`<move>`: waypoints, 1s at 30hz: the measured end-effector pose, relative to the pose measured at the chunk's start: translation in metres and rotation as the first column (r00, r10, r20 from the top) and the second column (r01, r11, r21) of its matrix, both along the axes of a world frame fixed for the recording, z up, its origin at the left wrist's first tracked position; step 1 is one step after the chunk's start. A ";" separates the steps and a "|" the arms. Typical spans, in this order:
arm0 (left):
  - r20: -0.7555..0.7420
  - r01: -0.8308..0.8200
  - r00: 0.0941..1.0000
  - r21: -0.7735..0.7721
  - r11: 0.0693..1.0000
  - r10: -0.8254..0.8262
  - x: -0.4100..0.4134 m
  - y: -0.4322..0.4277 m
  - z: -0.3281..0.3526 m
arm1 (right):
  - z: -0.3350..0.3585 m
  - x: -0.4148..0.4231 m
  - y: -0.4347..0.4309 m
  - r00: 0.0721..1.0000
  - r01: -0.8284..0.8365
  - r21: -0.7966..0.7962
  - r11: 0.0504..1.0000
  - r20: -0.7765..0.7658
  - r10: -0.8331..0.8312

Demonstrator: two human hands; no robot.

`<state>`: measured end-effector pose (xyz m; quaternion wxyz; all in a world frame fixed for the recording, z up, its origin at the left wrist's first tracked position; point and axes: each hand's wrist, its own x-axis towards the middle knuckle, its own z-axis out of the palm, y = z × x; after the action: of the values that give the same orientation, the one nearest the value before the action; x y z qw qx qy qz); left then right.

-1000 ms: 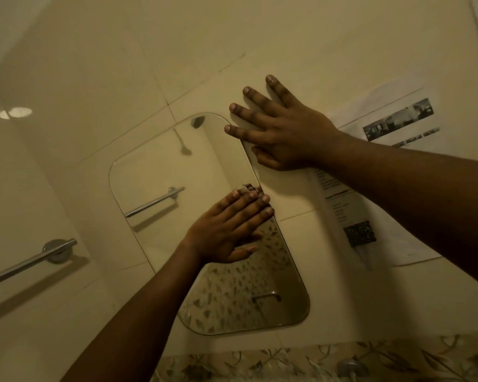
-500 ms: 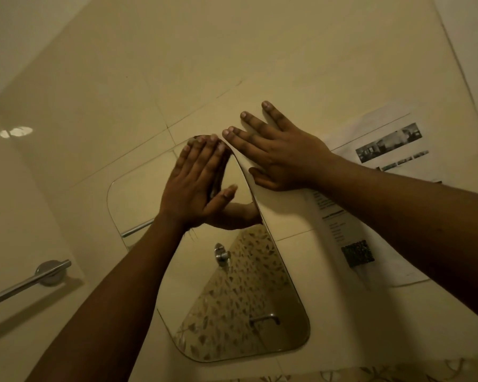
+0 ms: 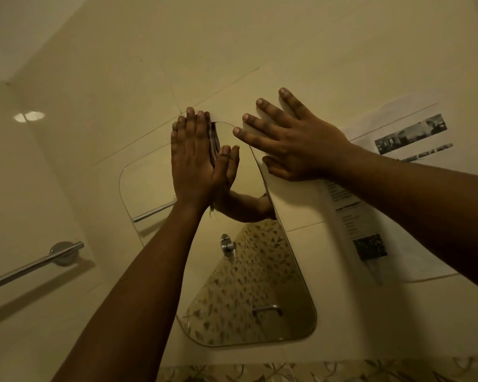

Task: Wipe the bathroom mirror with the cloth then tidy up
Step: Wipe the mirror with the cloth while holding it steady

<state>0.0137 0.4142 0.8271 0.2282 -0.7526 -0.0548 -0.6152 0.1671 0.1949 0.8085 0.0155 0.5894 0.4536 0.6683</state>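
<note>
Mirror [image 3: 240,288] hung on the tiled wall [image 3: 260,37]. At its twelve o'clock edge the left hand [image 3: 195,164], fingers straight and together, pressed the cloth [image 3: 214,142] flat. At that hand's three o'clock the right hand [image 3: 295,146] lay on tile, fingers spread.

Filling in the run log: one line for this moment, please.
step: wiping mirror top | left hand: flat, pressing cloth on mirror | right hand: flat on wall

left hand [image 3: 196,164], fingers straight, presses a cloth [image 3: 214,142] flat against the top edge of the mirror [image 3: 152,188]. right hand [image 3: 295,146] lies spread on the wall tile just beside the mirror's right edge, near a printed sheet [image 3: 410,133].
</note>
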 end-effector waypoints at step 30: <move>0.254 0.067 0.963 -0.542 0.838 0.087 -0.051 0.084 -0.028 | 0.000 0.005 0.003 0.999 0.018 0.006 1.000 0.029 -0.019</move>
<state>-0.0370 0.4987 0.7995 -0.0021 -0.6957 -0.2620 -0.6689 0.1720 0.1978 0.8084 0.0265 0.5839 0.4458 0.6779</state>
